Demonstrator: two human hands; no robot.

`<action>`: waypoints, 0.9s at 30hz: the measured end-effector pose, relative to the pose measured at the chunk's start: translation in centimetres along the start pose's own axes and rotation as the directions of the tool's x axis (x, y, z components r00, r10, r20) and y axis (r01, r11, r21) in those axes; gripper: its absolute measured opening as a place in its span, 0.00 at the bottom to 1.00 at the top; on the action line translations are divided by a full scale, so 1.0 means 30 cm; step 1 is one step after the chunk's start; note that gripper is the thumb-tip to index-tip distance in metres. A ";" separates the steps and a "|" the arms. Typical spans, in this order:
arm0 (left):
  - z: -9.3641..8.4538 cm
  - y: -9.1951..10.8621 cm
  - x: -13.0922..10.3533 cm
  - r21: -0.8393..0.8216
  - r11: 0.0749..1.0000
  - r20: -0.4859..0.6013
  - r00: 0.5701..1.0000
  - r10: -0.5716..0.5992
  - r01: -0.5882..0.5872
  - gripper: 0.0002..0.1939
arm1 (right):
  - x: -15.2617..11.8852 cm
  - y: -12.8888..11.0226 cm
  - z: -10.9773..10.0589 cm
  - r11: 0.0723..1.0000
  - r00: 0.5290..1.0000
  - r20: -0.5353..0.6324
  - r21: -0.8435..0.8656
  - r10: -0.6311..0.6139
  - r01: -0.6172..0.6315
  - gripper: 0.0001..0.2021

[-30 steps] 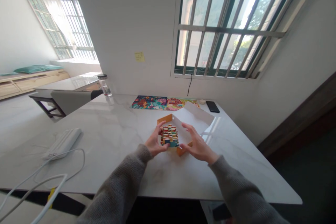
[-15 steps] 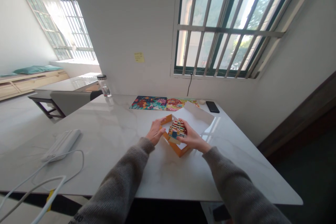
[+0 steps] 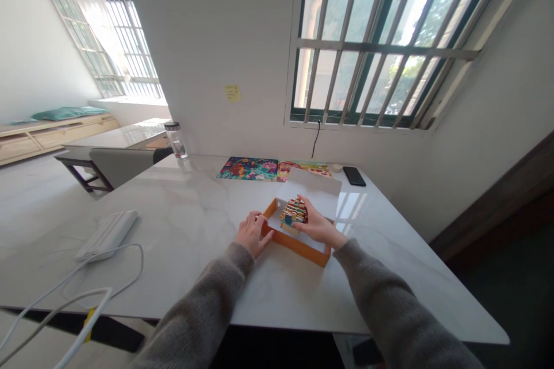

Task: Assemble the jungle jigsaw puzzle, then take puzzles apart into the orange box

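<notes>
An orange box (image 3: 298, 246) with a white inside lies on the table, its white lid flap (image 3: 318, 189) folded back toward the wall. My left hand (image 3: 252, 233) grips the box's left corner, thumb on the near side and fingers bent over the rim. In my right hand (image 3: 318, 225) is a thick stack of colourful cardboard pieces (image 3: 293, 214), pinched between thumb and fingers just over the box's inside. The pieces look like puzzle pieces, but their outlines are too small to make out. My right palm and fingers cover the stack's right side.
Two colourful picture sheets (image 3: 249, 169) lie by the wall, near a black phone (image 3: 354, 176). A clear bottle (image 3: 176, 141) stands at the far left edge. A white power strip (image 3: 108, 234) and its white cables (image 3: 104, 300) occupy the left. The white table (image 3: 186, 225) ends close to me.
The box has turned, bringing its long side nearer me, and its flap has swung left. My left hand has moved down along with its corner. The stack stays in my right hand.
</notes>
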State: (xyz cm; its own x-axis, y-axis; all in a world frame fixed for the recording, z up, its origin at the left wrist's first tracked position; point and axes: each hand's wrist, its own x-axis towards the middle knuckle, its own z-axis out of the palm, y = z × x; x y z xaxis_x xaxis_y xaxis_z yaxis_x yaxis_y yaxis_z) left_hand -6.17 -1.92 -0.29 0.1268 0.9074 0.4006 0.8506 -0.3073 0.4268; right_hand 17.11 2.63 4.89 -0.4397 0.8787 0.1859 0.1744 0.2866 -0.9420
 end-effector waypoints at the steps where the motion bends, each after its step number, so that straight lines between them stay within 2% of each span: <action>1: -0.003 0.009 -0.021 0.003 1.000 -0.012 1.000 0.004 -0.004 0.09 | 0.005 0.002 0.006 1.000 1.000 0.024 -0.019 0.010 -0.009 0.45; 4: -0.007 0.031 -0.077 -0.005 1.000 -0.039 0.999 0.011 -0.011 0.09 | 0.015 0.009 0.026 0.997 0.992 0.116 -0.072 0.047 -0.038 0.44; 7: -0.004 0.042 -0.111 -0.009 1.000 -0.060 0.998 0.002 -0.002 0.09 | 0.017 0.011 0.044 0.996 0.974 0.213 -0.049 0.079 -0.070 0.43; 15: 0.029 0.037 -0.122 0.067 0.998 -0.132 0.991 0.001 0.007 0.11 | 0.043 0.003 0.069 0.976 0.924 0.336 0.046 0.185 -0.212 0.42; 18: 0.037 0.034 -0.122 0.115 0.993 -0.158 0.987 0.014 0.004 0.12 | 0.056 -0.001 0.076 0.971 0.903 0.364 -0.026 0.229 -0.236 0.45; 20: 0.038 0.030 -0.120 0.123 0.992 -0.166 0.986 0.027 -0.007 0.12 | 0.060 -0.004 0.075 0.970 0.897 0.372 -0.122 0.240 -0.209 0.46; 24: 0.042 0.022 -0.118 0.067 0.997 -0.176 0.984 0.042 -0.031 0.11 | 0.060 -0.006 0.071 0.923 0.912 0.341 -0.373 0.227 -0.090 0.52; 27: 0.049 0.019 -0.119 0.011 0.999 -0.194 0.980 0.033 -0.031 0.11 | 0.052 -0.004 0.075 0.899 0.922 0.305 -0.430 0.237 -0.089 0.53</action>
State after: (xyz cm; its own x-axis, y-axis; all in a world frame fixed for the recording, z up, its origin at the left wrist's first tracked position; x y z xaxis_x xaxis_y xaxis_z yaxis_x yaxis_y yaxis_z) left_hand -5.40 -4.91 -2.67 0.0534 0.8240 0.5640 0.8516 -0.3326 0.4053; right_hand 14.44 3.12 4.67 -0.6332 0.7617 -0.1374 0.5744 0.3435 -0.7430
